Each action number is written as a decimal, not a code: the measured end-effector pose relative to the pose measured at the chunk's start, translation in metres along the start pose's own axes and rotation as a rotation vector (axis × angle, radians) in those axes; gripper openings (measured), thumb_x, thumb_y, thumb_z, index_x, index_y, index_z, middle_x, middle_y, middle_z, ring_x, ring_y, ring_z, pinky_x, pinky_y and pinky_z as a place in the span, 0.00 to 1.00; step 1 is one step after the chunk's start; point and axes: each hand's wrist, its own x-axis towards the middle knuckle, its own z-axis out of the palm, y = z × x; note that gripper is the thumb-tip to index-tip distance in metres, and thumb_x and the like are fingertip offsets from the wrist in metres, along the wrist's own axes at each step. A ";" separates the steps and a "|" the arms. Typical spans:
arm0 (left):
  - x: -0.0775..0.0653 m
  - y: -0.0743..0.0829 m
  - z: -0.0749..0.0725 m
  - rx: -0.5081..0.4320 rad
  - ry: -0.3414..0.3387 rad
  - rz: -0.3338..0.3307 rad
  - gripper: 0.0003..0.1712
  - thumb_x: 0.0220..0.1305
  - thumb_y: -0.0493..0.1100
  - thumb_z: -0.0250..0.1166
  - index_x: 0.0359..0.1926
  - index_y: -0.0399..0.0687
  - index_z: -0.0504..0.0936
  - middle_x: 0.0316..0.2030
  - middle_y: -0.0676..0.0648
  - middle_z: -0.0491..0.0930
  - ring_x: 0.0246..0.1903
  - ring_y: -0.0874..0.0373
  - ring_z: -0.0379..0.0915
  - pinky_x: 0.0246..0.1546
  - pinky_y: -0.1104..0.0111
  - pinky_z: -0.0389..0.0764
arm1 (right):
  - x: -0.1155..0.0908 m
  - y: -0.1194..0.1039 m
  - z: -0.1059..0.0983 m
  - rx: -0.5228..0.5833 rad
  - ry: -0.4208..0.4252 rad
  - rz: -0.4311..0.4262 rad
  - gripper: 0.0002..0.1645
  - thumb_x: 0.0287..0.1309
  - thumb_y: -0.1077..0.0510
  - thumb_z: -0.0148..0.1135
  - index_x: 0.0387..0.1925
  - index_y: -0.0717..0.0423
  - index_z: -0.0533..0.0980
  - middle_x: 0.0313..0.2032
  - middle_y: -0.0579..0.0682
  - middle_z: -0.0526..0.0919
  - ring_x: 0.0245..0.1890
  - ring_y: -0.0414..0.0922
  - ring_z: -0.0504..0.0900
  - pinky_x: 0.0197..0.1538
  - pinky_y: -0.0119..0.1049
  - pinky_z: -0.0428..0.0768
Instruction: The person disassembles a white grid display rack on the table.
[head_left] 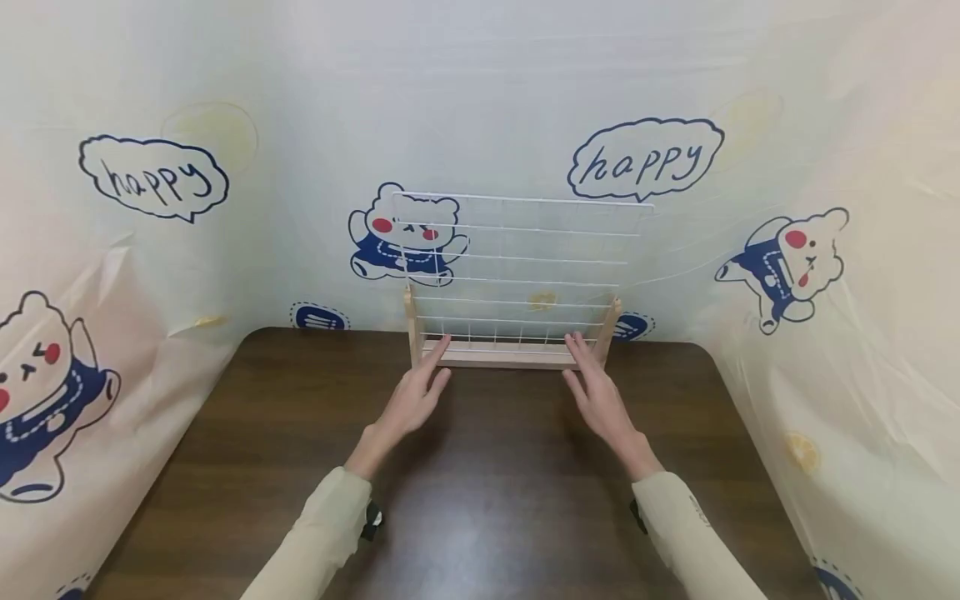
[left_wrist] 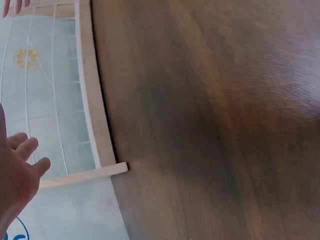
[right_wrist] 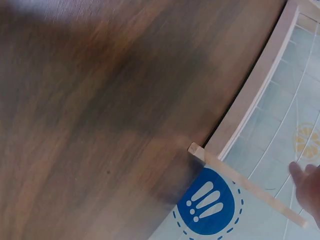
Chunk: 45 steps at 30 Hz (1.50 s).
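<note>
At the far edge of the table stands a rack with a white wire grid, a pale wooden bottom bar and short wooden side posts. My left hand is at its lower left corner, fingers fairly straight, overlapping the bar's end. At the lower right corner, my right hand reaches forward in the same way, thumb apart from the fingers. Neither hand grips anything. In the left wrist view the side post passes just beyond my fingers. The right wrist view shows the other post beside my fingertips.
The dark wooden table has rounded far corners. A pale cloth printed with bears and "happy" bubbles hangs behind the rack and along both sides. The wire grid rises well above the tabletop.
</note>
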 end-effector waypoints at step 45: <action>0.099 0.024 -0.100 -0.578 0.485 -0.260 0.17 0.69 0.35 0.58 0.55 0.29 0.73 0.48 0.33 0.79 0.45 0.48 0.79 0.51 0.57 0.78 | 0.096 0.003 -0.112 0.593 0.331 0.261 0.19 0.67 0.68 0.53 0.55 0.78 0.67 0.48 0.72 0.72 0.42 0.46 0.81 0.53 0.46 0.77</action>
